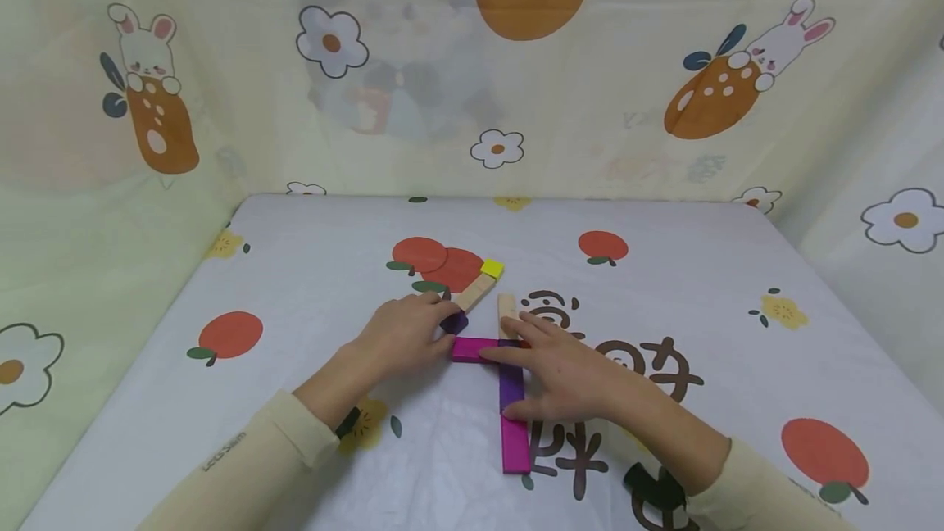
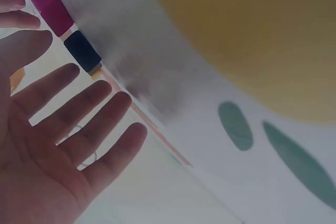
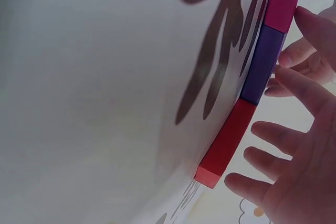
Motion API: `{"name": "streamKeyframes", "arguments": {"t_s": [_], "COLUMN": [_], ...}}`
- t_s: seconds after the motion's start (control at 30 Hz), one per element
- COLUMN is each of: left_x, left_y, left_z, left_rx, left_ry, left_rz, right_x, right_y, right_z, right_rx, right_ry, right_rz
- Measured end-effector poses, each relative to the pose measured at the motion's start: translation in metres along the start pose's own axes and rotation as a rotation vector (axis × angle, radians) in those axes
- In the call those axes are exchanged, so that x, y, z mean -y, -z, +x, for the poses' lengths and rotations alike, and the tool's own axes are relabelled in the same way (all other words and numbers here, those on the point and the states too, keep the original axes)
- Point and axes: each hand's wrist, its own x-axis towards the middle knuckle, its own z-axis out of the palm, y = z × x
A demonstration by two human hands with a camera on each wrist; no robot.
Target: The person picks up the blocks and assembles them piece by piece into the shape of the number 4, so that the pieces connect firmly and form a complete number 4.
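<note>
My left hand (image 1: 401,338) has its fingertips at a dark purple block (image 1: 454,323) and its thumb by the left end of a magenta block (image 1: 472,350) lying crosswise. From the purple block a slanted plain wooden block (image 1: 475,292) leads to a yellow block (image 1: 492,270). My right hand (image 1: 571,367) spreads over an upright row, index fingertip on the crosswise magenta block, thumb at the join of a purple block (image 1: 511,388) and a lower magenta block (image 1: 515,447). Another plain wooden block (image 1: 506,306) tops that row. In the right wrist view, a red block (image 3: 226,145) continues past the purple one, mostly hidden from the head view.
A white tablecloth (image 1: 258,433) printed with fruit, flowers and brown lettering covers the table. A pale printed curtain (image 1: 413,146) hangs behind and at both sides. Dark wrist straps (image 1: 655,486) show at the cuffs.
</note>
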Motion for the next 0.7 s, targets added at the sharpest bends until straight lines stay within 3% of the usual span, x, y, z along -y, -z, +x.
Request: {"name": "streamKeyframes", "arguments": {"t_s": [0.7], "left_x": [-0.0018], "left_y": [-0.0008], "left_z": [0.0078], "left_rx": [0.022], "left_ry": [-0.028], "left_rz": [0.041], "right_x": [-0.0017], "right_y": [0.0023], "right_z": [0.0035], "right_rx": [0.028], "right_ry": [-0.007], "right_rz": [0.023]}}
